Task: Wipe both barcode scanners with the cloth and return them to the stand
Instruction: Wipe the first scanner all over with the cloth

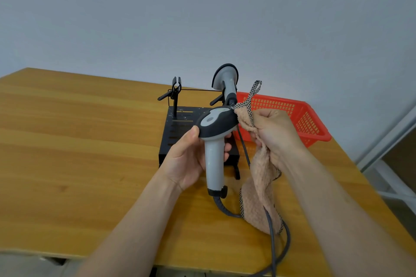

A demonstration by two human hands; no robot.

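My left hand (191, 159) grips the handle of a grey and black barcode scanner (215, 132), held upright above the table in front of the stand. My right hand (273, 130) grips a peach cloth (261, 177) with checked trim and presses it against the right side of the scanner's head. The rest of the cloth hangs down to the table. A second scanner (227, 81) sits in the right holder of the black stand (177, 128). The stand's left holder (175, 89) holds nothing. The held scanner's grey cable (275, 243) loops over the table's front edge.
A red plastic basket (299, 117) stands behind and to the right of the stand, near the table's right edge. The wooden table (78, 153) stretches bare to the left. A pale wall rises behind it.
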